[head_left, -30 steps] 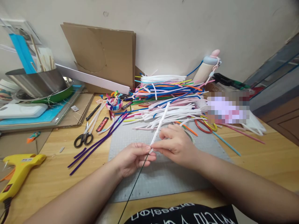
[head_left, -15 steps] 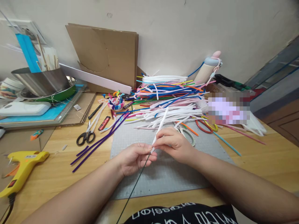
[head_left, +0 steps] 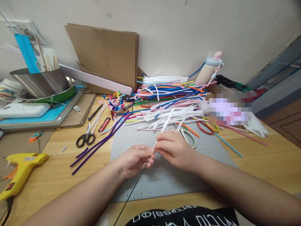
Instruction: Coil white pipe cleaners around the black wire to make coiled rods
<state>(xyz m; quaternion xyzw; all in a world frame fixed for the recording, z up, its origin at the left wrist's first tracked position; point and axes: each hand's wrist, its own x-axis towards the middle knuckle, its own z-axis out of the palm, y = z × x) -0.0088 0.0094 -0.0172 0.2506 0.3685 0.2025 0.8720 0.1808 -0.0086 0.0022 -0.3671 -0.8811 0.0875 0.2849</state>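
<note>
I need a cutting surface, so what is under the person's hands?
A grey mat lies under the left hand and right hand. It rests on the wooden table; the part beneath the hands is covered.

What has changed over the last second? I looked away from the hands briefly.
The right hand slid up the white pipe cleaner, so less sticks out beyond it. The left hand still pinches the thin dark wire at the join. Scissors and glue gun stayed put.

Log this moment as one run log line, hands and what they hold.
left hand: pinching thin dark wire | right hand: gripping fuzzy white pipe cleaner on wire | surface: grey cutting mat
</note>
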